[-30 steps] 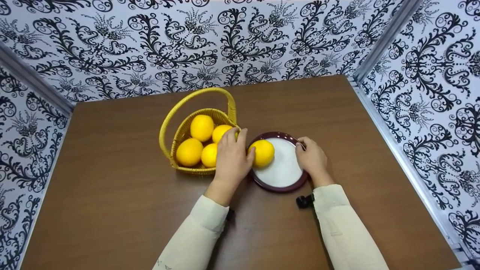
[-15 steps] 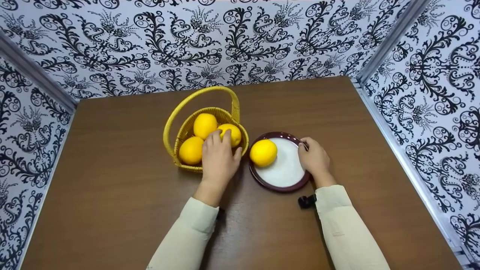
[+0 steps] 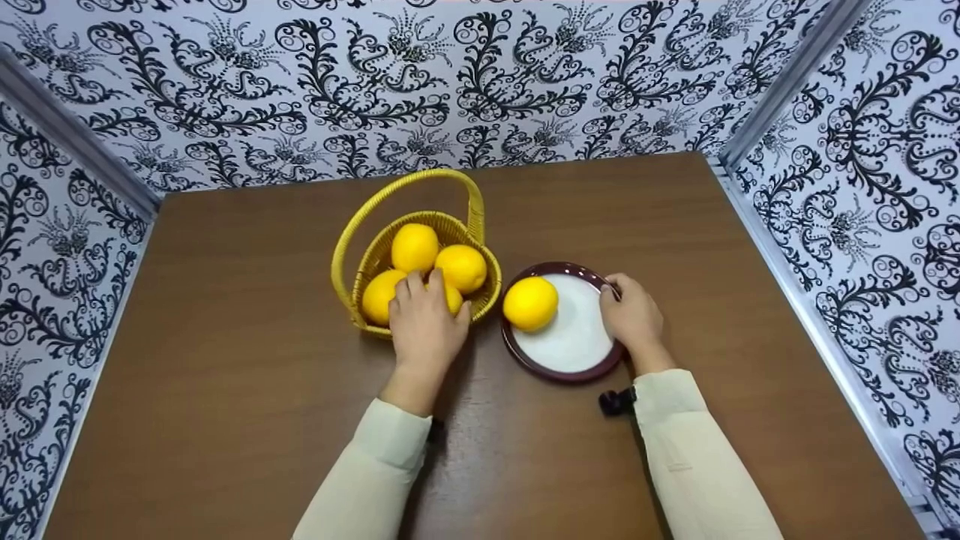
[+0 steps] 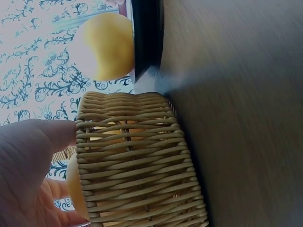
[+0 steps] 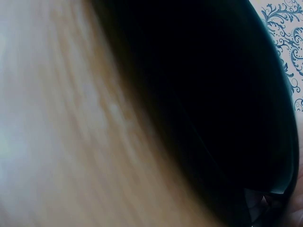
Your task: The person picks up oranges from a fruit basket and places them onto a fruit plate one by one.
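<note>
My left hand (image 3: 427,326) reaches over the front rim of a yellow wicker basket (image 3: 493,289). Its fingers curl over the front lemon (image 3: 452,300), which is mostly hidden under them; in the left wrist view the thumb passes behind the woven wall and the lemon (image 4: 75,187) shows beside the fingers. Other lemons (image 3: 415,247) lie around it in the basket. To the right, my right hand (image 3: 634,319) grips the rim of a white plate (image 3: 577,330) with a dark maroon border. A single lemon (image 3: 531,304) rests on the plate's left side.
The basket's tall arched handle (image 3: 367,214) rises behind and left of the fruit. Both things stand on a brown wooden table (image 3: 247,360). Patterned walls (image 3: 405,90) enclose its back and sides.
My left hand has let go of the lemon on the plate and moved left into the basket, over the front lemon. The right hand keeps its hold on the plate.
</note>
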### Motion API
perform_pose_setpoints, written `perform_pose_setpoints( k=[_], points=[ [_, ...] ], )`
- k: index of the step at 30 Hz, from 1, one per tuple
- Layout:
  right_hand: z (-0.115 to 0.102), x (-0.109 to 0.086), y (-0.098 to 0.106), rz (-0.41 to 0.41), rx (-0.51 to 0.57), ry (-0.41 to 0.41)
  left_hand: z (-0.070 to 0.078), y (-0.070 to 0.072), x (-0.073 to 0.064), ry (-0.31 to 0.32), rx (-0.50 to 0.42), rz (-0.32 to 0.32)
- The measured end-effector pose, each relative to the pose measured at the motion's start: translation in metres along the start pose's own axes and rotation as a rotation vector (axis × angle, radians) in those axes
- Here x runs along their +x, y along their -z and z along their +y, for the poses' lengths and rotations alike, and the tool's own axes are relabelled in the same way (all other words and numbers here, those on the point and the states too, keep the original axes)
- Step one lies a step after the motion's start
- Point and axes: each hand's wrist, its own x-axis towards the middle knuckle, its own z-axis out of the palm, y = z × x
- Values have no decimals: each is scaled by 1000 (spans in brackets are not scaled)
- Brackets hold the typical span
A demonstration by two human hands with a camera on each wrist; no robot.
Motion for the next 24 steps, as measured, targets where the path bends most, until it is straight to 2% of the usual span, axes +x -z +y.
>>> perform_pose_setpoints(
  k=[8, 24],
  points=[
    [0, 0, -1, 13, -9, 3, 0, -1, -2, 31, -13, -16],
    [1, 0, -1, 7, -11, 8, -1, -1, 1, 53, -69, -36]
  ],
)
